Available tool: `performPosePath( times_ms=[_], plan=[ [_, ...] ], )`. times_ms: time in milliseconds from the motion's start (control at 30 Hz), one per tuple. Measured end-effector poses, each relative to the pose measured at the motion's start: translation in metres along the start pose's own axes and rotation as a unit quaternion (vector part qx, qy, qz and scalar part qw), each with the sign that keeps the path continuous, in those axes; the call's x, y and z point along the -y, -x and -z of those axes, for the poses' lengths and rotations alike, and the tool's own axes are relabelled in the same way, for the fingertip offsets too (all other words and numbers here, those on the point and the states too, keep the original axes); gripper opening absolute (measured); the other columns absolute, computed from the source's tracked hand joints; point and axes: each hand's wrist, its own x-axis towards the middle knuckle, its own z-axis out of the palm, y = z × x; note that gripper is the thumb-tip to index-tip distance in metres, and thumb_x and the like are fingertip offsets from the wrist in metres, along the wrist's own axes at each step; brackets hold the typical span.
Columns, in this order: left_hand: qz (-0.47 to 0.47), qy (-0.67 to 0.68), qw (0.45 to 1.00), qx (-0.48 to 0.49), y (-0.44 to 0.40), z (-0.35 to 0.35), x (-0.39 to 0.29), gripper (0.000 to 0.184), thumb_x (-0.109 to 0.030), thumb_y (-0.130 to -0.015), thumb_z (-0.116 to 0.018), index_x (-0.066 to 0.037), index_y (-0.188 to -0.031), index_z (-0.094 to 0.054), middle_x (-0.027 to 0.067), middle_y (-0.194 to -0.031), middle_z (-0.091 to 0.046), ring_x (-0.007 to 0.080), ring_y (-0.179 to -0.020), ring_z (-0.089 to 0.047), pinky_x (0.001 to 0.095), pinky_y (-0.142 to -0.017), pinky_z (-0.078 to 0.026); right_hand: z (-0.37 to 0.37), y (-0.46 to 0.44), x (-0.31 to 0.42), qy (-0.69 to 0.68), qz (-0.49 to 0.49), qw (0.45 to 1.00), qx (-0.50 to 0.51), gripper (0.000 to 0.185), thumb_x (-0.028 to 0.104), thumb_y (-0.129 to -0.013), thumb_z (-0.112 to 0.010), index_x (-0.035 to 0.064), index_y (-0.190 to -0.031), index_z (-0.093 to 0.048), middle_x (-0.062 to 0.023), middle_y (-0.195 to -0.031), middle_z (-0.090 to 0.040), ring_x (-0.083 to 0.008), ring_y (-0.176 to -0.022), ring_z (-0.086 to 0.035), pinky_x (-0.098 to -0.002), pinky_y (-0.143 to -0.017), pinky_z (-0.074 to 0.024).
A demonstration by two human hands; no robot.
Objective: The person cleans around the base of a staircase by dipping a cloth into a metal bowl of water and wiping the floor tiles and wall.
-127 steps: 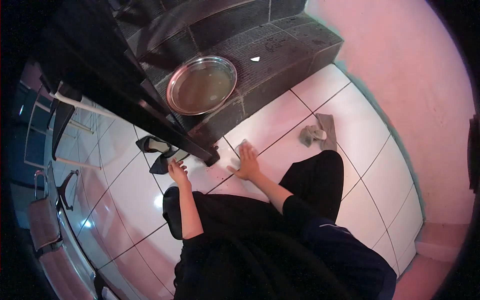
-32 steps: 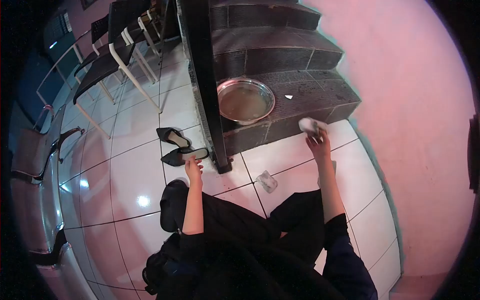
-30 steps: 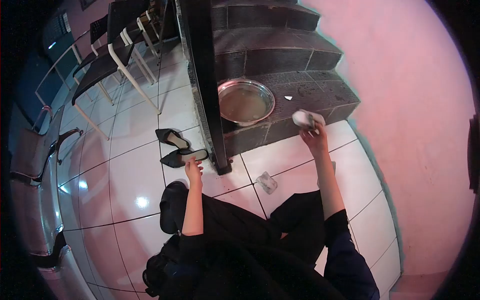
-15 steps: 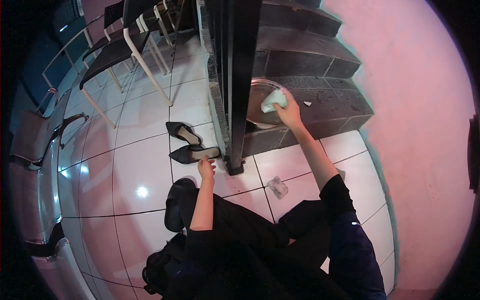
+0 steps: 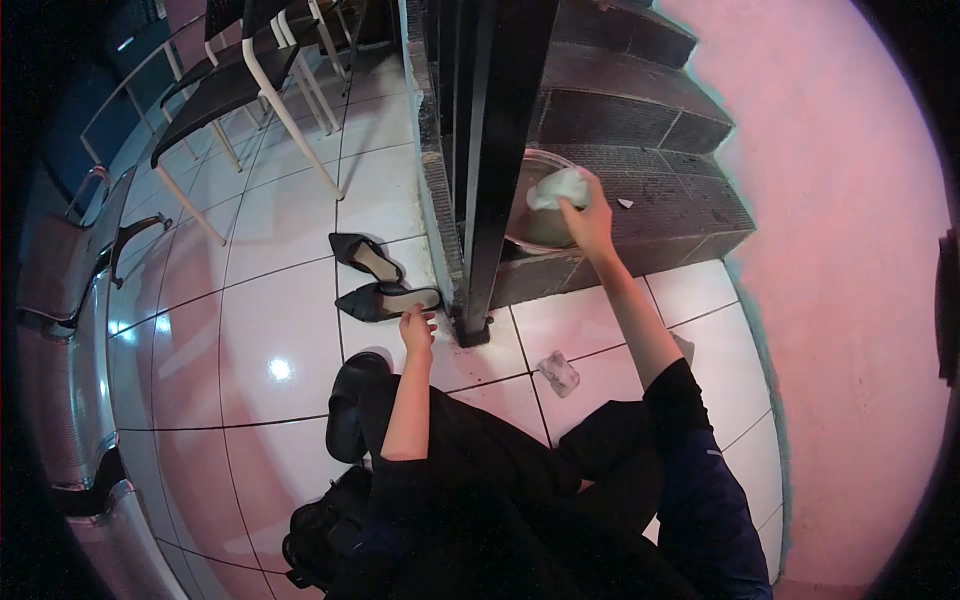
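Observation:
A wadded white cloth [image 5: 560, 188] is gripped by my right hand [image 5: 590, 220], which holds it over a round basin [image 5: 541, 228] of murky liquid. The basin stands on the lowest dark stair step, partly hidden behind a black metal post. My left hand [image 5: 417, 330] hovers in front of a pair of black pointed shoes [image 5: 375, 302], its fingers loosely bent and apart, with nothing in them. On the tiles between my arms lies a crumpled grey-white piece [image 5: 558, 374]; whether it is a rag or something stiffer I cannot tell.
The black post [image 5: 500, 180] rises between my hands beside the dark tiled stairs [image 5: 640, 180]. A pink wall [image 5: 830, 250] bounds the right side. A small white scrap [image 5: 625, 203] lies on the step. Chairs [image 5: 210, 105] and a metal bench [image 5: 75, 390] stand left. A black slipper [image 5: 350, 405] sits near my leg.
The view has shifted slightly, so the post and stairs appear farther right. My right hand has turned a little around the cloth, still over the basin. My left hand stays near the shoes.

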Motion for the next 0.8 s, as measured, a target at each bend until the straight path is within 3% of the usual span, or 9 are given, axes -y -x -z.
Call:
performPosePath(
  times_ms=[67,133,200,333,400,500,567,633,800],
  plan=[
    [-0.004,0.003,1.000,-0.011,0.001,-0.001,-0.002,0.027,-0.032,-0.084,-0.048,-0.011,-0.102,-0.052,0.0042,-0.080,-0.059,0.0104,-0.053,-0.048,0.0246,-0.042,-0.032,0.000,-0.006,-0.019,-0.118,-0.095,0.986,-0.063,0.050,0.010,-0.075,-0.067,0.0059,-0.118,-0.041,-0.0125,-0.111,-0.050,-0.0190,-0.095,-0.055,-0.0300,-0.068,-0.0534],
    [-0.006,0.006,1.000,-0.018,0.000,-0.001,-0.001,0.027,-0.030,-0.083,-0.048,-0.010,-0.101,-0.052,0.0058,-0.080,-0.060,0.0107,-0.051,-0.049,0.0231,-0.039,-0.030,0.010,-0.010,-0.005,-0.187,-0.164,0.966,-0.063,0.051,0.010,-0.076,-0.067,0.0052,-0.117,-0.039,-0.0124,-0.112,-0.049,-0.0205,-0.096,-0.055,-0.0300,-0.067,-0.0545],
    [-0.001,-0.011,1.000,-0.001,-0.002,-0.001,0.000,0.031,-0.036,-0.082,-0.050,-0.012,-0.103,-0.052,0.0040,-0.085,-0.058,0.0111,-0.057,-0.048,0.0266,-0.047,-0.033,0.023,-0.012,0.003,-0.258,-0.261,0.929,-0.042,0.054,0.009,-0.074,-0.069,0.0036,-0.115,-0.033,-0.0131,-0.112,-0.046,-0.0225,-0.096,-0.055,-0.0313,-0.069,-0.0559],
    [0.009,-0.017,1.000,-0.010,-0.005,0.001,0.001,0.032,-0.038,-0.080,-0.051,-0.014,-0.102,-0.052,0.0027,-0.086,-0.059,0.0127,-0.062,-0.050,0.0292,-0.051,-0.035,0.039,-0.015,0.010,-0.341,-0.303,0.888,-0.065,0.055,0.014,-0.074,-0.070,0.0004,-0.116,-0.037,-0.0135,-0.114,-0.046,-0.0223,-0.101,-0.052,-0.0315,-0.074,-0.0542],
    [0.008,-0.018,1.000,-0.011,-0.007,0.001,0.001,0.032,-0.039,-0.080,-0.051,-0.015,-0.101,-0.052,0.0020,-0.086,-0.059,0.0130,-0.062,-0.050,0.0300,-0.051,-0.035,0.055,-0.016,0.019,-0.535,-0.297,0.791,0.024,0.050,0.020,-0.078,-0.066,0.0018,-0.117,-0.042,-0.0126,-0.116,-0.046,-0.0226,-0.104,-0.051,-0.0360,-0.086,-0.0492],
    [0.019,-0.035,0.999,-0.005,-0.012,0.007,0.004,0.033,-0.040,-0.080,-0.051,-0.016,-0.102,-0.052,0.0013,-0.088,-0.059,0.0144,-0.065,-0.051,0.0324,-0.055,-0.035,0.072,-0.012,0.028,-0.612,-0.295,0.734,0.000,0.046,0.022,-0.080,-0.061,0.0038,-0.119,-0.045,-0.0117,-0.119,-0.046,-0.0231,-0.107,-0.049,-0.0377,-0.095,-0.0433],
    [0.020,-0.009,0.999,-0.023,-0.009,0.007,-0.001,0.031,-0.037,-0.077,-0.053,-0.012,-0.096,-0.052,0.0036,-0.082,-0.060,0.0134,-0.058,-0.052,0.0284,-0.046,-0.035,0.091,-0.006,0.027,-0.628,-0.302,0.717,-0.018,0.045,0.018,-0.081,-0.060,0.0051,-0.120,-0.044,-0.0128,-0.118,-0.046,-0.0262,-0.107,-0.049,-0.0366,-0.092,-0.0455],
    [0.030,-0.016,0.999,-0.040,-0.005,0.007,-0.004,0.030,-0.037,-0.075,-0.054,-0.014,-0.094,-0.054,0.0029,-0.084,-0.061,0.0143,-0.061,-0.053,0.0301,-0.049,-0.036,0.114,0.008,0.012,-0.615,-0.292,0.732,-0.030,0.044,0.017,-0.081,-0.058,0.0060,-0.121,-0.044,-0.0142,-0.119,-0.044,-0.0312,-0.105,-0.049,-0.0380,-0.088,-0.0477],
    [0.040,-0.022,0.999,-0.016,0.009,0.004,-0.010,0.034,-0.038,-0.077,-0.053,-0.014,-0.101,-0.055,0.0018,-0.086,-0.060,0.0135,-0.062,-0.051,0.0293,-0.052,-0.035,0.173,0.087,-0.024,-0.540,-0.348,0.765,-0.043,0.047,0.013,-0.077,-0.059,0.0077,-0.121,-0.044,-0.0115,-0.118,-0.047,-0.0272,-0.102,-0.051,-0.0380,-0.087,-0.0477]
  ],
)
